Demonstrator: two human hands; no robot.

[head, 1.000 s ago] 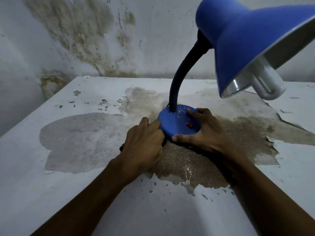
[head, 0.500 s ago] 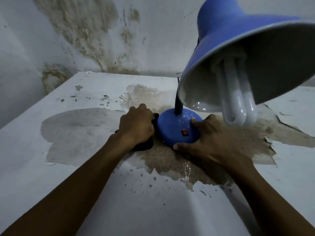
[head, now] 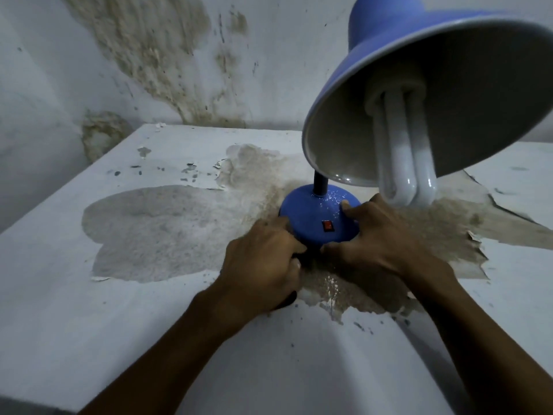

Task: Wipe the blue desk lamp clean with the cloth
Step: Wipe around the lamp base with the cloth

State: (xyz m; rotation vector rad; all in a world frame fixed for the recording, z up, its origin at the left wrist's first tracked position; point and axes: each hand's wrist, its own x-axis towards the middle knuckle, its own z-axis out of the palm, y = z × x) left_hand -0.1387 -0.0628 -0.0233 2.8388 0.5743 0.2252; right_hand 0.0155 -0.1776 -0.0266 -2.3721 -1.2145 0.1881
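Observation:
The blue desk lamp stands on the table, its round base (head: 314, 215) with a red switch (head: 327, 226) facing me. Its blue shade (head: 419, 73) hangs at upper right, tipped toward me, with a white bulb (head: 404, 163) showing inside. My left hand (head: 263, 265) is closed on a dark cloth (head: 287, 301), mostly hidden under the hand, pressed against the base's front left edge. My right hand (head: 374, 238) grips the right side of the base, thumb at the front, fingers on top.
The white table (head: 119, 295) has peeling paint and large bare brownish patches around the lamp. A stained wall (head: 149, 55) rises right behind it. The table's left edge runs diagonally at far left.
My left hand with the cloth has slid from the base's left side round toward its front. The shade has swung to face me, showing the bulb. My right hand stays on the base.

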